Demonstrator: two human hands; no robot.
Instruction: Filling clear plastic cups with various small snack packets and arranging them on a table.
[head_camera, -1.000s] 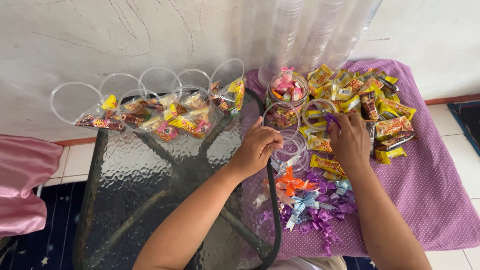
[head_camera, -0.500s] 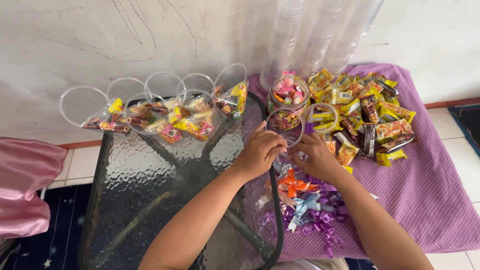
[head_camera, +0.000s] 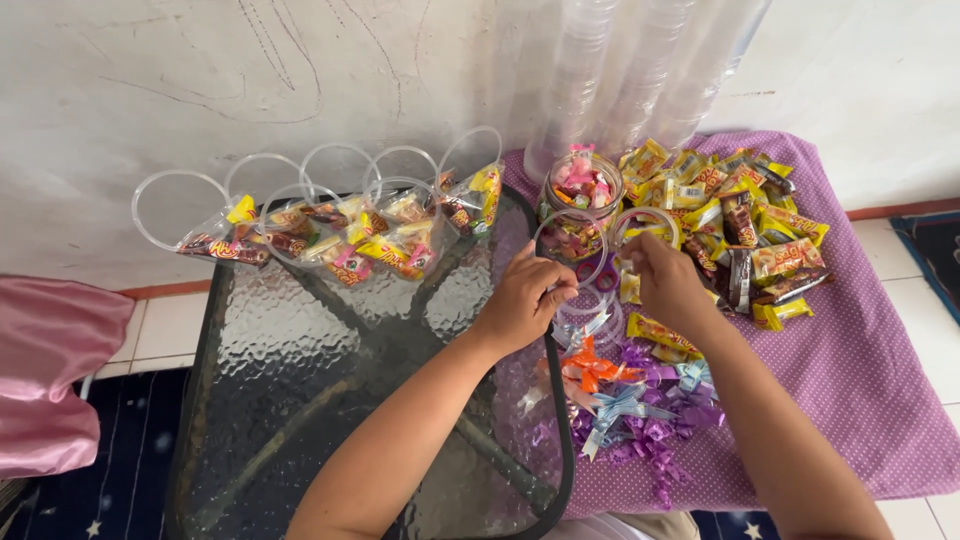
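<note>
A clear plastic cup (head_camera: 570, 250) stands at the glass table's (head_camera: 300, 400) right edge, on the purple cloth (head_camera: 850, 400). The left hand (head_camera: 520, 300) grips its near rim with closed fingers; the right hand (head_camera: 668, 285) pinches something small, too hidden to tell. Two more filled cups stand behind, and seven lie tipped along the table's far edge. The table's near half lies open.

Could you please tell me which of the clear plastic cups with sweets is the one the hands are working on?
The upright cup directly beyond the left hand, beside the right hand. The other filled cups lie tipped in a row along the wall.
</note>
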